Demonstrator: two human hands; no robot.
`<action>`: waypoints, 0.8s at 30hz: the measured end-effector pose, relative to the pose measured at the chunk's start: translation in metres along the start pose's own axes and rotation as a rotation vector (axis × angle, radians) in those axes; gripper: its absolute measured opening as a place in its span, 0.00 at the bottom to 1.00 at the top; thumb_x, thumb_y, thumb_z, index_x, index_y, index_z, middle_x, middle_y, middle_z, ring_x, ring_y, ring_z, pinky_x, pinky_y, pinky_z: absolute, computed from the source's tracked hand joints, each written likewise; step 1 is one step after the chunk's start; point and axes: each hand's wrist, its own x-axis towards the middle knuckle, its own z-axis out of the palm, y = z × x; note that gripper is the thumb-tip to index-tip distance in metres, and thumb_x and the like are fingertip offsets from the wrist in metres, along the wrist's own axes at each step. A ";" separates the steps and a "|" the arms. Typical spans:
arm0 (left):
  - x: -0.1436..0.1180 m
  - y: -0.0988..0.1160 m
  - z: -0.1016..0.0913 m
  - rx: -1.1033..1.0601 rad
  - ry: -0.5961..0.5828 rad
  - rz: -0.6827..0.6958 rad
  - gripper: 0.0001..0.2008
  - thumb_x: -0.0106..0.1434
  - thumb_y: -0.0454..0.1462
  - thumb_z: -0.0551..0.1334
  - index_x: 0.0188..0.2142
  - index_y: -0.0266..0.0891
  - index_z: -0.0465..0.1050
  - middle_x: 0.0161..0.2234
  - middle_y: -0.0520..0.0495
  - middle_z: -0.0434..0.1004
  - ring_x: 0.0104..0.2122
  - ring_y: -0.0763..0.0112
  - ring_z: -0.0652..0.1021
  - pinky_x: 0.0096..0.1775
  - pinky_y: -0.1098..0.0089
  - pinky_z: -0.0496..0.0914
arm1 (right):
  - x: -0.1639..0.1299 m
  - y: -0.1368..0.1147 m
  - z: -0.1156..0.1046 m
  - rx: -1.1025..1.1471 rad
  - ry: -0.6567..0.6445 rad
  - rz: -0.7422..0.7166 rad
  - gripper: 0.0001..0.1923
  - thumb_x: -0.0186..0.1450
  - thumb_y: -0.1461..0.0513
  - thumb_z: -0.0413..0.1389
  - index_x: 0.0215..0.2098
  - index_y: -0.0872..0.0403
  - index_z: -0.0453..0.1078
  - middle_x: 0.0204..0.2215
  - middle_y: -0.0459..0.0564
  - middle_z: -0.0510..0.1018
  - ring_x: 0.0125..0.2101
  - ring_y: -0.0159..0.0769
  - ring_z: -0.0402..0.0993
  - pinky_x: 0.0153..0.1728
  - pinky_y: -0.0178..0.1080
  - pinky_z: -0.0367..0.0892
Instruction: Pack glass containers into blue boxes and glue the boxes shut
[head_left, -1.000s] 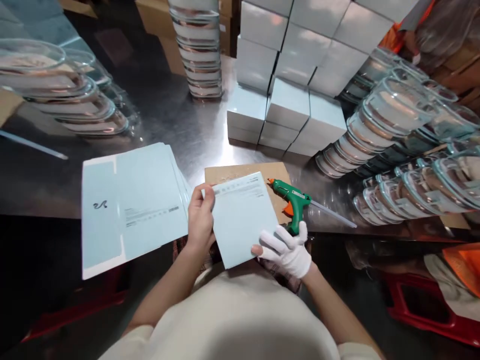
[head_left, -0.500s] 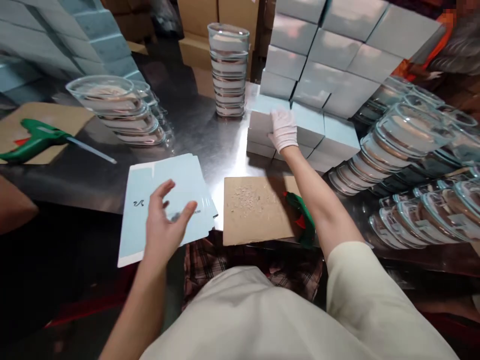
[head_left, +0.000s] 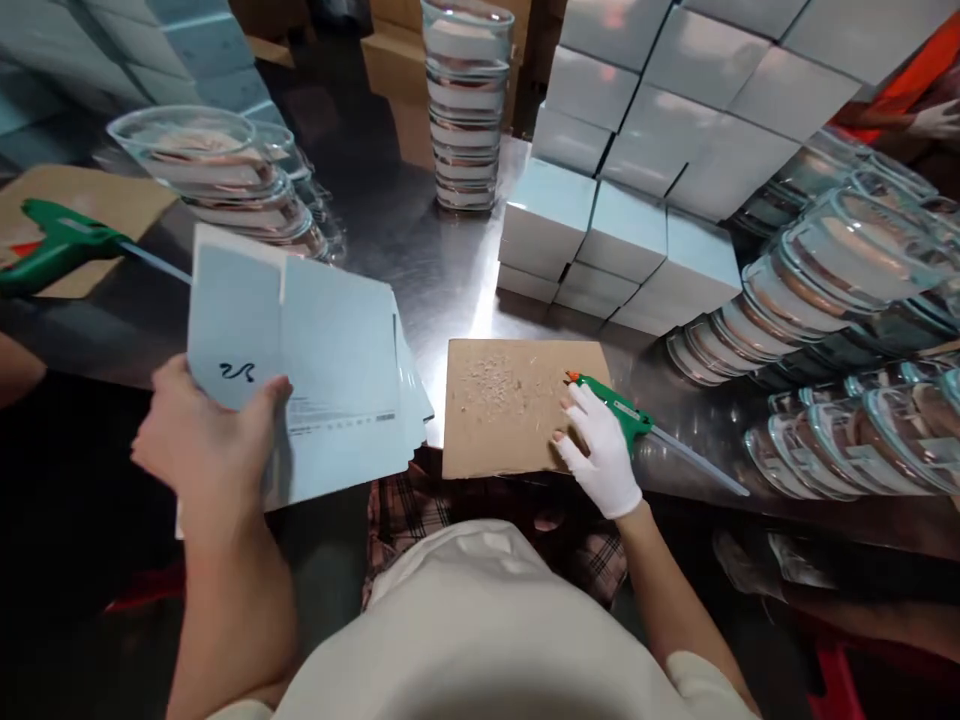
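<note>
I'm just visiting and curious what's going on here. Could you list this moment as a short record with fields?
left hand: bare left hand lifts a flat pale-blue box blank off a stack
right hand: white-gloved right hand rests on the green glue gun, grip unclear
work pad: cardboard sheet with glue crumbs
surface: metal table
behind: stacked blue boxes
right side: rows of glass lids

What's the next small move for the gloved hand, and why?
Probably close the right hand round the green glue gun and lift it: its fingers already rest on the gun beside the cardboard pad, while the left hand holds a flat box blank raised.
</note>
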 end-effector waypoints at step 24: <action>-0.128 0.040 0.061 0.088 -1.524 0.844 0.45 0.52 0.57 0.77 0.65 0.45 0.73 0.55 0.37 0.85 0.50 0.44 0.85 0.47 0.59 0.78 | -0.108 -0.011 -0.002 1.249 -0.553 0.646 0.54 0.50 0.19 0.51 0.37 0.58 0.81 0.30 0.59 0.84 0.37 0.50 0.85 0.40 0.46 0.80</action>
